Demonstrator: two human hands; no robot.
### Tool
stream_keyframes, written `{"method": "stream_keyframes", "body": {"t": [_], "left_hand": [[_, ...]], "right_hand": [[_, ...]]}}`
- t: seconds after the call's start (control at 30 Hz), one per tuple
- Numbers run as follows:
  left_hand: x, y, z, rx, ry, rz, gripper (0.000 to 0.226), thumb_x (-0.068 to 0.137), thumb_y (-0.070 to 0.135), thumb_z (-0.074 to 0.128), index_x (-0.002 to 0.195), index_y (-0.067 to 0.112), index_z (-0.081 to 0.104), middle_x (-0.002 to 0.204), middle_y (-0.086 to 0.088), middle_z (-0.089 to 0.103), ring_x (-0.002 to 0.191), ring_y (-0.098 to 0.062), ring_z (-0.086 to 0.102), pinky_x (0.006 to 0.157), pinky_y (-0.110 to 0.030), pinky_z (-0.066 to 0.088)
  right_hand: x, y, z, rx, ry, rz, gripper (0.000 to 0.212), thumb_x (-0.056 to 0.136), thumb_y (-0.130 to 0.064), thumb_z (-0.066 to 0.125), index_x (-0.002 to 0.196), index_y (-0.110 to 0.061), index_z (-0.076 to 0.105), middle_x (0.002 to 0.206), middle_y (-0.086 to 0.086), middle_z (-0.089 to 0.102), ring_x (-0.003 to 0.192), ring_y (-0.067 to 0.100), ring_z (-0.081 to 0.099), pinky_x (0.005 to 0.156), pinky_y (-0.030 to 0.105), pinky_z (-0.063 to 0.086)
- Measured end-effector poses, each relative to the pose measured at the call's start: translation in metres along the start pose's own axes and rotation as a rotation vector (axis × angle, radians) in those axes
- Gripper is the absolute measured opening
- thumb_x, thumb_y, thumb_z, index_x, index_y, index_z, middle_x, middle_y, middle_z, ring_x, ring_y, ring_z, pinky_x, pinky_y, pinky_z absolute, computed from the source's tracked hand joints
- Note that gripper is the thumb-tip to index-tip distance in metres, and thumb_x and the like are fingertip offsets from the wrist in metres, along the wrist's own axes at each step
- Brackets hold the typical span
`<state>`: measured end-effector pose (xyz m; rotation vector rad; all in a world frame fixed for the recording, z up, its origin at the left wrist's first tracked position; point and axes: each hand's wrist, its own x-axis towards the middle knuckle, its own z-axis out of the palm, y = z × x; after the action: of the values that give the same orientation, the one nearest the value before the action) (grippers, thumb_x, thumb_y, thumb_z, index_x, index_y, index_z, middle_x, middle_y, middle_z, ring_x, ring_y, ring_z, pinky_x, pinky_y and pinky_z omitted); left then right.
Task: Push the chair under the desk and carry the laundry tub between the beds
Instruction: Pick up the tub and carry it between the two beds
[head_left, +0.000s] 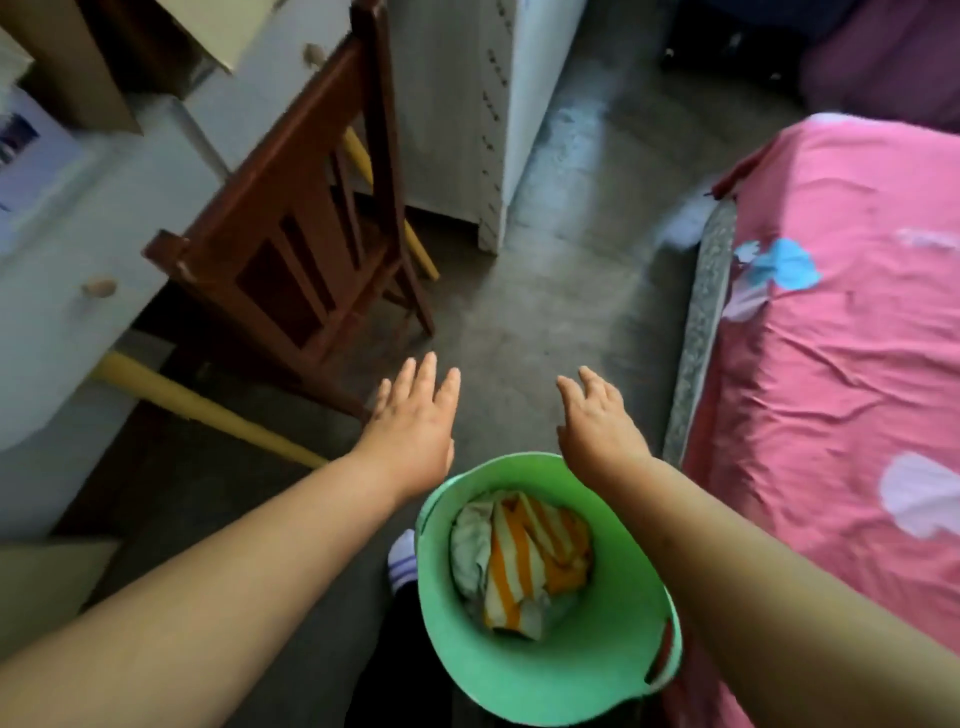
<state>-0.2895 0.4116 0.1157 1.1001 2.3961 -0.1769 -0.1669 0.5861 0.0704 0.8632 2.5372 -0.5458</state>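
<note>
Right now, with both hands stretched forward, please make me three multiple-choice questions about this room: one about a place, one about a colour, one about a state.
1. Where does the tub stand?
A. on the bed
B. on the floor beside the pink bed
C. under the desk

2. Which colour are the stripes on the cloth in the tub?
A. orange
B. blue
C. black

3. What are the hands doing?
A. both grip the tub
B. one grips the chair
C. both are open and hold nothing

Answers: 1 B, the tub rests on the floor next to the pink bed. 2 A, orange and white stripes show. 3 C, the left hand and the right hand have spread fingers above the floor.
</note>
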Motion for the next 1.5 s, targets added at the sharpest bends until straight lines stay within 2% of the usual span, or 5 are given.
{"method": "stream_keyframes", "body": {"t": [0.33, 0.7, 0.87, 1.1, 1.5], "left_hand": [[-0.004, 0.031, 0.149, 0.008, -0.366, -0.098, 0.077, 0.090, 0.024, 0.050, 0.154, 0.011, 0.010, 0.161, -0.022, 0.008, 0.146, -0.038, 0.018, 0.115, -0.047, 0.024], [0.046, 0.011, 0.258, -0.202, -0.533, -0.448, 0.095, 0.087, 0.019, 0.056, 0.153, 0.012, -0.012, 0.160, -0.026, 0.003, 0.140, -0.043, 0.031, 0.109, -0.044, 0.032], [0.064, 0.007, 0.281, -0.254, -0.478, -0.459, 0.106, 0.082, 0.026, 0.065, 0.153, 0.011, -0.013, 0.153, -0.028, 0.023, 0.134, -0.043, 0.039, 0.106, -0.040, 0.035], [0.093, -0.003, 0.260, -0.459, -0.379, -0.535, 0.067, 0.075, 0.035, 0.069, 0.131, 0.005, 0.047, 0.123, -0.022, 0.062, 0.112, -0.040, 0.059, 0.097, -0.046, 0.048], [0.138, -0.004, 0.102, -0.586, -0.193, -0.413, 0.029, 0.079, 0.031, 0.063, 0.101, 0.013, 0.066, 0.096, -0.017, 0.070, 0.090, -0.036, 0.066, 0.081, -0.042, 0.056]], "right_hand": [[-0.086, 0.105, 0.134, 0.098, -0.107, 0.229, 0.058, 0.093, -0.018, 0.049, 0.149, -0.012, 0.035, 0.158, 0.017, 0.031, 0.142, 0.036, 0.032, 0.114, 0.041, 0.027], [-0.130, 0.160, 0.267, 0.607, -0.220, 0.993, 0.097, 0.088, -0.027, 0.068, 0.156, -0.002, 0.005, 0.164, 0.022, 0.010, 0.148, 0.041, 0.023, 0.118, 0.046, 0.026], [-0.131, 0.182, 0.296, 0.785, -0.188, 1.109, 0.075, 0.084, -0.019, 0.072, 0.142, 0.004, 0.030, 0.147, 0.028, 0.041, 0.132, 0.043, 0.047, 0.111, 0.050, 0.040], [-0.119, 0.180, 0.282, 0.785, -0.156, 1.120, 0.069, 0.078, -0.020, 0.068, 0.139, -0.001, 0.041, 0.139, 0.026, 0.049, 0.123, 0.043, 0.053, 0.104, 0.048, 0.046], [-0.075, 0.175, 0.133, 0.882, -0.055, 1.089, 0.069, 0.068, -0.034, 0.068, 0.126, 0.000, 0.053, 0.118, 0.026, 0.064, 0.100, 0.038, 0.067, 0.085, 0.044, 0.056]]}}
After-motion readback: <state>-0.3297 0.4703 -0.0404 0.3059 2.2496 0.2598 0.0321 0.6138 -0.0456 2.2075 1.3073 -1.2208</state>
